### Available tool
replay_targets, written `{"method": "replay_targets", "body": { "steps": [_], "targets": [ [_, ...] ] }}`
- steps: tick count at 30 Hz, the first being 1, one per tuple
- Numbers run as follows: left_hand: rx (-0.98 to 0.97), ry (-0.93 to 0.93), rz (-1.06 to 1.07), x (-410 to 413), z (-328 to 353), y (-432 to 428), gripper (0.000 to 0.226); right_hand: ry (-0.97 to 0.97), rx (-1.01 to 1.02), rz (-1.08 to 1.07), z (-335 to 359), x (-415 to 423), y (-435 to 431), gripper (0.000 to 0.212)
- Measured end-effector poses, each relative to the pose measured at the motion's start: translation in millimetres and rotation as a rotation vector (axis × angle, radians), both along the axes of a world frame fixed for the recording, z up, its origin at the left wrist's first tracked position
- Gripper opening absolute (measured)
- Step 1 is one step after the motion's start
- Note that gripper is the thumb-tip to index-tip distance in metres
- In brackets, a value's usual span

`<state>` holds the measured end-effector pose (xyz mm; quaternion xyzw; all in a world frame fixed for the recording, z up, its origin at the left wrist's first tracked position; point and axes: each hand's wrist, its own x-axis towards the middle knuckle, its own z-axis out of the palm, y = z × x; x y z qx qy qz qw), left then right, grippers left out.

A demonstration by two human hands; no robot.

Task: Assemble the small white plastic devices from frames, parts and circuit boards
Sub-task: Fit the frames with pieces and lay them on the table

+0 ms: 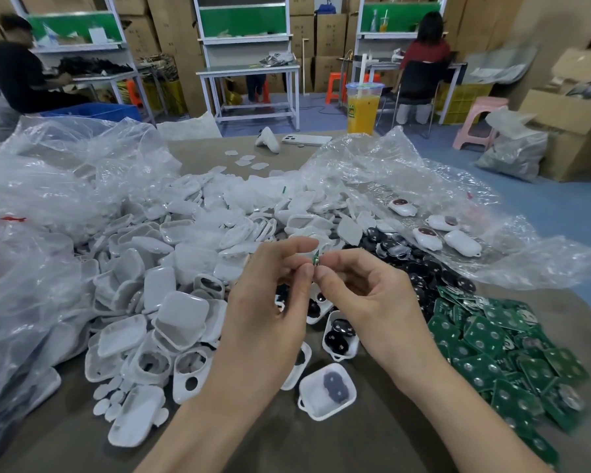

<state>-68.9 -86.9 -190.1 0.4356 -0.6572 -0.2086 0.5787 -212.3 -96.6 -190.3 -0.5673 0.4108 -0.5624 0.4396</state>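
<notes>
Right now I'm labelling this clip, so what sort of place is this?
Probably a small electronics assembly workshop: heaps of white plastic shells and green circuit boards on the table, workbenches and stacked cartons behind.

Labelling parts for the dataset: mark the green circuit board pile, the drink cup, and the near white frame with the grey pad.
green circuit board pile (492, 339): head view, a board mid-pile.
drink cup (363, 112): head view, orange-filled wall.
white frame (316, 403): head view, bare floor beside pad.

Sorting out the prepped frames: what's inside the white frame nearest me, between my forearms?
A dark grey pad lies inside the frame, flat on its floor, with bare white floor around it. Anything beneath the pad is covered.
</notes>
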Motion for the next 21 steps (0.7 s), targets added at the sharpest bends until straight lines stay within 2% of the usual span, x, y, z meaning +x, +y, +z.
{"method": "replay_targets", "body": {
  "steps": [7, 9, 12, 15, 21],
  "targets": [
    [-0.009, -0.004, -0.018, -1, -2, 1, 0.025, -0.012, 0.022, -0.014, 1, -3, 0, 0.005],
    [-0.050, -0.044, -0.010, -1, 0, 0, 0.022, -0.046, 0.072, 0.037, 4, -5, -1, 0.004],
    [-0.135, -0.128, -0.034, 2, 2, -1, 0.019, -0.165, 0.180, 0.141, 7, -8, -4, 0.020],
    [-0.135, -0.146, -0.049, 3, 2, -1, 0.022, -0.319, 0.264, 0.211, 11, -8, -6, 0.033],
    [-0.148, -0.195, -0.073, 8, 2, -3, 0.022, -0.341, 0.320, 0.273, 17, -8, -4, 0.034]
  ]
}}
